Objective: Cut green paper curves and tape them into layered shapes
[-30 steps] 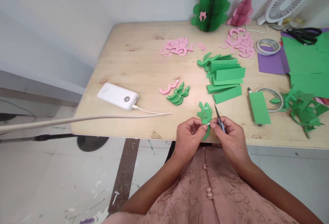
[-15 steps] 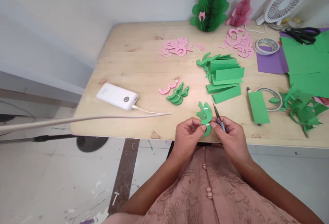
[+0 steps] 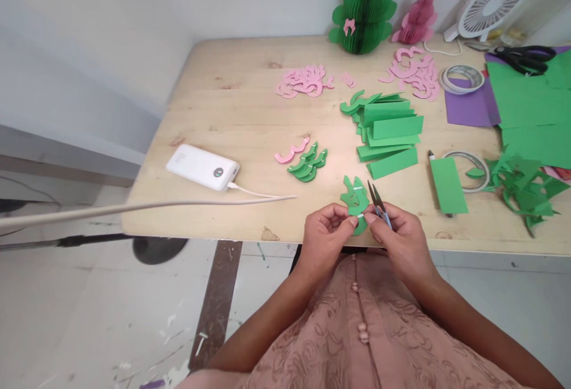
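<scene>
Over at the desk (image 3: 250, 216), the left hand (image 3: 328, 231) pinches a curvy green paper (image 3: 359, 228) close to the front edge. The right hand (image 3: 399, 228) holds little scissors (image 3: 377, 200), their blades a bit apart. I can't tell if its fingertips pinch the white strip (image 3: 361, 216) too.

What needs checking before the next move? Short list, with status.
1. Left hand gripping the green cutout: ok, pinched between thumb and fingers.
2. Right hand holding the pointed tool: ok.
3. Tool tips together: not ok, they stand apart.
4. White strip firmly stuck to the cutout: cannot tell.
5. Cable clear of both hands: ok, it ends its visible run left of them.
</scene>
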Demonstrator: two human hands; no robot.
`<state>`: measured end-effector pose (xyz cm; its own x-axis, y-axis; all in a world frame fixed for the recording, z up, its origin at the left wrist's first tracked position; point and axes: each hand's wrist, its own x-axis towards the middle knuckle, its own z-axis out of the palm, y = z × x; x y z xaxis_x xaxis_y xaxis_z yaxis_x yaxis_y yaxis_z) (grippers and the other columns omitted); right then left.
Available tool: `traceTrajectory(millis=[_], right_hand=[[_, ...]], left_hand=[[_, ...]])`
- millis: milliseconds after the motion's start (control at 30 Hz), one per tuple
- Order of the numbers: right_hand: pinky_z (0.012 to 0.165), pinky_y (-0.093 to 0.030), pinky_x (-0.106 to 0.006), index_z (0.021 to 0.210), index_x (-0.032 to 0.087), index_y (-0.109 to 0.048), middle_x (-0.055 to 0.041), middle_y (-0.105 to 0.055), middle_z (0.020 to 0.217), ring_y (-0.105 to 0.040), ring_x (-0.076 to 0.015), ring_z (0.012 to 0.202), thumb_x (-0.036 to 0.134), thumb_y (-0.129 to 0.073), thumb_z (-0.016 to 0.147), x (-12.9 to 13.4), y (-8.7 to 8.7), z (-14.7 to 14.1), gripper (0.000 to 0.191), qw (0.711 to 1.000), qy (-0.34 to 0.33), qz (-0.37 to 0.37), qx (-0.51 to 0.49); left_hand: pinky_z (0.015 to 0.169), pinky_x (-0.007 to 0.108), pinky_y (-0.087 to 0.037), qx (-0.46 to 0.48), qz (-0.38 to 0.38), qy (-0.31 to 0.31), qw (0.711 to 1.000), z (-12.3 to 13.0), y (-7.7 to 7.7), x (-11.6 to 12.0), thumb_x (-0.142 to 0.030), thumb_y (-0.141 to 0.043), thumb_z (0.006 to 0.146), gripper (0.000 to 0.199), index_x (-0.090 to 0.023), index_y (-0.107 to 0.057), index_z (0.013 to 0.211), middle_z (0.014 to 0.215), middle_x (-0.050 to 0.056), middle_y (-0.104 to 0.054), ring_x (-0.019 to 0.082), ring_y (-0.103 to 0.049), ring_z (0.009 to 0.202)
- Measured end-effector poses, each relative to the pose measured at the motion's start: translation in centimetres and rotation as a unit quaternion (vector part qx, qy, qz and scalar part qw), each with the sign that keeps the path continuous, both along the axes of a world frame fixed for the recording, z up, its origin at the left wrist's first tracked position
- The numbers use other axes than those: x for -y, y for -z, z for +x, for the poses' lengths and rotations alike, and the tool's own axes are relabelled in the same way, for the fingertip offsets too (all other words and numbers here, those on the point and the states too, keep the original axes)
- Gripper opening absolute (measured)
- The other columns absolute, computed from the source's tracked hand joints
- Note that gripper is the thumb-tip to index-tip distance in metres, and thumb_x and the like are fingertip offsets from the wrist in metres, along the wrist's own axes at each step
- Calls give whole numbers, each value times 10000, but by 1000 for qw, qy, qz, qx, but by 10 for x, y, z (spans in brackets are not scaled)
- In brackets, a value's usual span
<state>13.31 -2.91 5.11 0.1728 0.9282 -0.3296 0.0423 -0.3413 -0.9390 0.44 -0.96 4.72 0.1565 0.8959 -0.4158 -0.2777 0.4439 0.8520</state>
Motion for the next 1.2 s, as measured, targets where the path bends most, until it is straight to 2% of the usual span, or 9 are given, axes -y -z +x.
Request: traceTrajectory(millis=[467, 1067, 1200], right_hand=[[415, -207, -220, 709, 178, -610, 73, -350, 500, -278, -77, 456, 353, -629, 743, -3, -4, -3, 179, 999, 8, 6, 38], [421, -219, -217, 704, 176, -597, 66, -365, 515, -280, -79, 466, 366, -623, 742, 0, -2, -4, 196, 999, 14, 4, 36], [403, -202, -213, 689, 181, -585, 71, -329, 504, -259, -77, 458, 374, -624, 746, 0, 0, -3, 205, 1000, 6, -2, 28]], left_hand=[[624, 221, -416, -5, 6, -5, 1000, -1, -1, -1, -251, -702, 654, 123, -148, -635, 639, 627, -5, -615, 104, -523, 603], [615, 208, -416, 1, -2, -4, 1000, 0, -3, 0, -241, -720, 649, 133, -141, -633, 646, 630, -9, -616, 94, -525, 601], [599, 215, -421, -10, -6, -4, 1000, 1, -1, 0, -247, -723, 644, 146, -143, -620, 634, 613, -9, -611, 96, -522, 576]])
